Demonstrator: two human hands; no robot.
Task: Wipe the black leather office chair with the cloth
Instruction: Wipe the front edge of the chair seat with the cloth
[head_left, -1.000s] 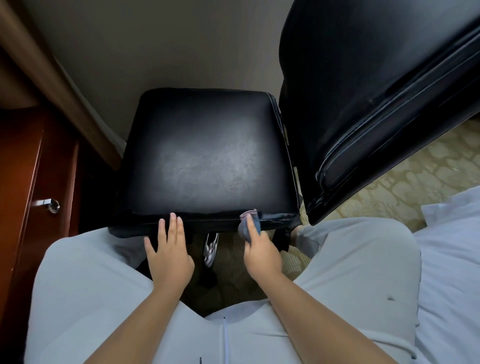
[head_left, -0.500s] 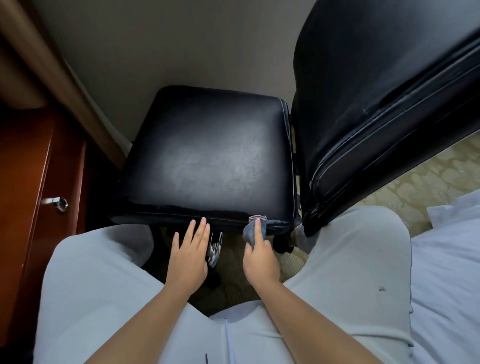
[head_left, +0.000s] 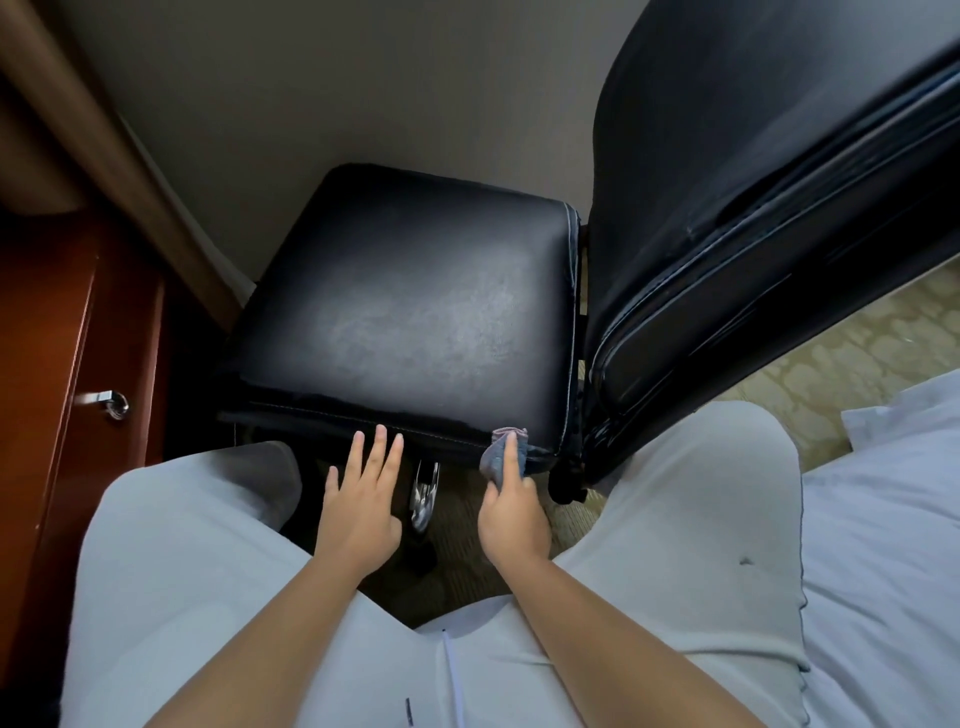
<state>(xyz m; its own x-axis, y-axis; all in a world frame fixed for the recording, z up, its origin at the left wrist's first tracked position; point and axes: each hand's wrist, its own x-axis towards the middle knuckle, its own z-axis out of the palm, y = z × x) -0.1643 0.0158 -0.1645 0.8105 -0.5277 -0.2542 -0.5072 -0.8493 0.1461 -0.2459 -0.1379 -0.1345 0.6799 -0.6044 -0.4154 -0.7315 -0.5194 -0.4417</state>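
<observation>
Head view, looking down over light grey trousers (head_left: 675, 519) of a seated person. Directly ahead, black leather office chair: seat cushion (head_left: 410, 312) square-on, dull grey sheen across its middle, pale stitching along the near and right edges; backrest (head_left: 753, 171) rising at the right, tilted across the upper right corner. Under the seat's near edge, a chrome lever (head_left: 425, 493), partly hidden between the hands.

Left hand (head_left: 358, 514) laid flat, fingers straight and slightly spread, tips touching the seat's front edge near its middle; nothing held in that grip. Right hand (head_left: 511, 519) at the seat's near right corner, index finger stretched forward over a small blue-grey cloth (head_left: 496, 457), pressing it onto the front edge of the cushion; other fingers curled under around the bunched cloth, pink hem showing at the top. Cloth touching the chair just beside the corner seam, well apart from the left fingertips.

At far left, reddish wooden cabinet (head_left: 57, 364) with a metal handle (head_left: 111, 402). Behind the chair, plain beige wall (head_left: 363, 88). At right, patterned carpet (head_left: 857, 358) beyond the backrest, and white bedding (head_left: 893, 519) beside the right leg.
</observation>
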